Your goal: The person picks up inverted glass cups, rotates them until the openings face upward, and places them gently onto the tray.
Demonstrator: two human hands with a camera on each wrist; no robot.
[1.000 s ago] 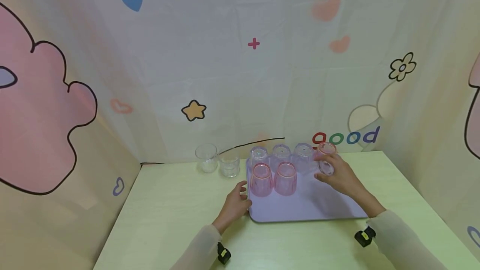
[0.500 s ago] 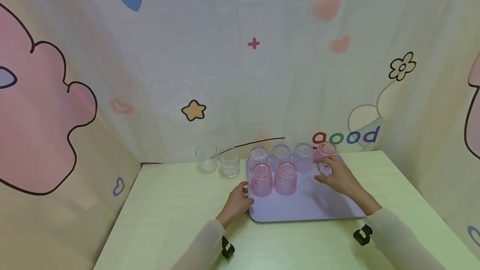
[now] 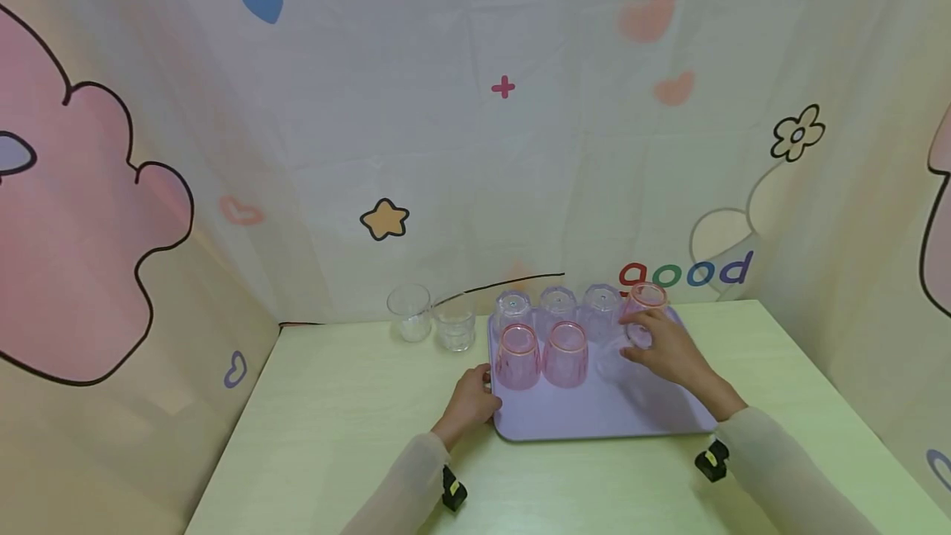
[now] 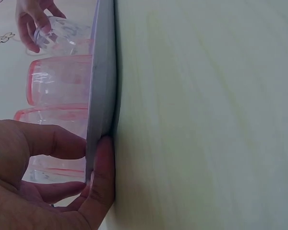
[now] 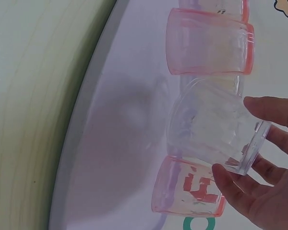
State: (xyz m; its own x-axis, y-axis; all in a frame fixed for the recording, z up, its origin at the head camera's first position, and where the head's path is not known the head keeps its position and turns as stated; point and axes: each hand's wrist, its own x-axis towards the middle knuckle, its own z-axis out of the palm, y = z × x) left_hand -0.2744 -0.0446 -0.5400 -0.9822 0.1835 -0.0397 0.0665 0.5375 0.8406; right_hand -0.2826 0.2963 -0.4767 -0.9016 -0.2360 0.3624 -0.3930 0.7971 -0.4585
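Note:
My right hand (image 3: 664, 353) holds a clear glass (image 5: 206, 124) by its base, with fingertips round it. Its wide mouth faces down to the lilac tray (image 3: 609, 415), and it is tilted; whether the rim touches the tray I cannot tell. My left hand (image 3: 470, 399) pinches the tray's left edge between thumb and fingers, plain in the left wrist view. Two pink glasses (image 3: 566, 357) stand on the tray, left of the held glass. A third pink glass (image 3: 648, 295) is at the back right, partly behind my right hand.
Several pale purple glasses (image 3: 557, 308) stand base-up along the tray's back edge. Two clear glasses (image 3: 455, 327) stand mouth-up on the table (image 3: 357, 411), left of the tray. A printed curtain (image 3: 446, 147) hangs close behind.
My left hand has moved in and now grips the tray edge; earlier its fingers were more spread. My right hand has shifted slightly left with the clear glass, whose base now shows less.

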